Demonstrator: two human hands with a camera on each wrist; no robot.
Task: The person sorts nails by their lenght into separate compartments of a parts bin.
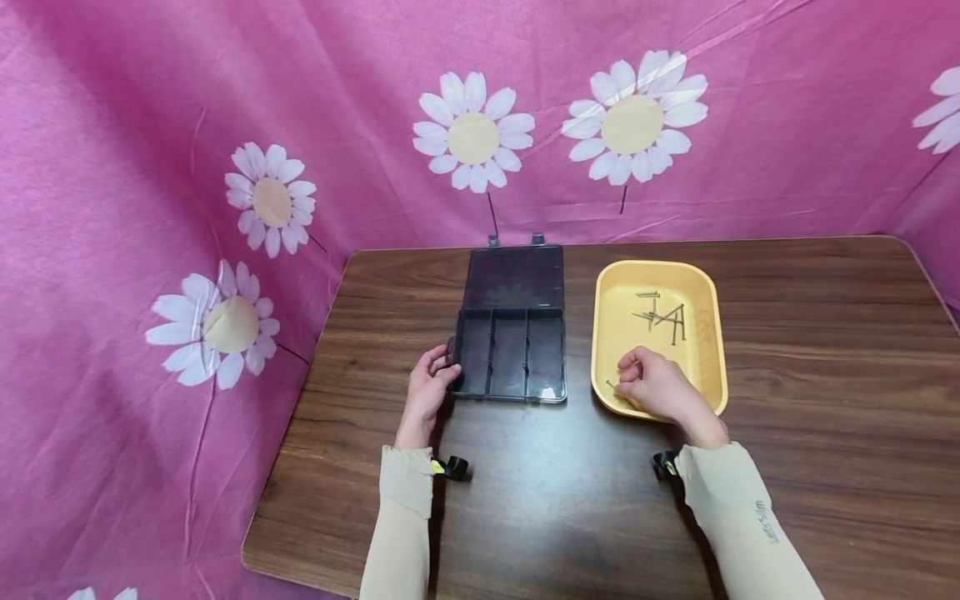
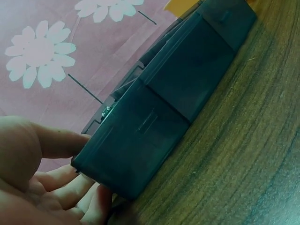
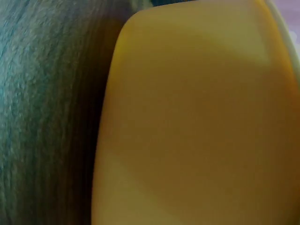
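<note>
A black compartment box point(image 1: 509, 354) lies with its lid point(image 1: 513, 277) folded back. Three long compartments show inside. My left hand point(image 1: 427, 387) grips the box's left side; in the left wrist view the thumb is at the top edge and the fingers curl below. To the right stands a yellow tray point(image 1: 604, 333) holding several thin metal nails point(image 1: 677, 323). My right hand point(image 1: 657, 385) is over the tray's near-left part, fingers bent. One nail point(image 1: 610, 384) shows beside its fingertips; whether they pinch it is hidden. The right wrist view shows only the tray's outside wall point(image 3: 197, 117) up close.
Both sit on a brown wood-grain table point(image 1: 517, 517) with rounded corners. A pink cloth point(image 1: 360, 108) with white daisies hangs behind and to the left. A small black device point(image 1: 454, 467) is strapped at the left wrist, another point(image 1: 663, 465) at the right.
</note>
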